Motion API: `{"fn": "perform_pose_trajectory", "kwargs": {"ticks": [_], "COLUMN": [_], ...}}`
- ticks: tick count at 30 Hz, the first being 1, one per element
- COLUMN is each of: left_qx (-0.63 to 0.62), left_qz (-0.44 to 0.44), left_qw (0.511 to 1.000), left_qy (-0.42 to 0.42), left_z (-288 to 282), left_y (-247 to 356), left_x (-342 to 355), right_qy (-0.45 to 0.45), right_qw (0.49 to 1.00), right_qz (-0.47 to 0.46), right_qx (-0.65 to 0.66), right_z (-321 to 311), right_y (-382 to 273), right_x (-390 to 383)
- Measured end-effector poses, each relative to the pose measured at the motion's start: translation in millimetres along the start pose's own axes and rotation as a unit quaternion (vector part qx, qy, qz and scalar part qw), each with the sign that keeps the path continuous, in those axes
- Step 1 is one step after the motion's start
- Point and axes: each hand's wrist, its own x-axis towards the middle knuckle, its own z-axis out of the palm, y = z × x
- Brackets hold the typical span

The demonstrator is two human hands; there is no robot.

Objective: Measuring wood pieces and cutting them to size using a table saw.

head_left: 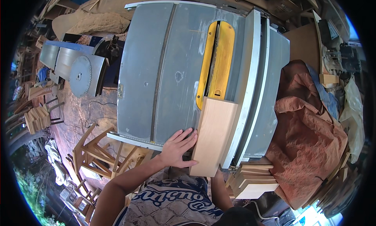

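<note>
While blue script lettering crosses the shirt (166, 202) nearest my camera, I cannot tell the right hand's grip, hidden beyond its forearm (221, 192) behind the pale board (213, 138). I see the left hand (178, 149) open, thumb against that board, which lies alongside the fence (244, 89), overlapping the yellow insert (223, 55).

Board (214, 138) on saw table (143, 73), left of fence (247, 89), before blade (214, 65)
</note>
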Motion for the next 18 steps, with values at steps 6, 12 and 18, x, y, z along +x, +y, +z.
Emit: {"fn": "perform_pose_trajectory", "kwargs": {"ticks": [6, 12, 18], "left_qx": [-0.002, 0.004, 0.005], "left_qz": [-0.006, -0.003, -0.004], "left_qw": [1.000, 1.000, 1.000], "left_qy": [0.002, 0.000, 0.009], "left_z": [0.8, 0.4, 0.4], "left_y": [-2.7, -0.1, -0.1], "left_x": [-2.9, -0.2, -1.7], "right_qy": [0.002, -0.002, -0.011], "right_qw": [1.000, 1.000, 1.000], "right_qz": [0.002, 0.002, -0.003], "right_qx": [-0.007, -0.006, -0.010], "right_z": [-1.0, -3.2, -4.0], "right_y": [-0.6, -2.5, -6.2], "right_x": [1.1, 3.0, 4.7]}}
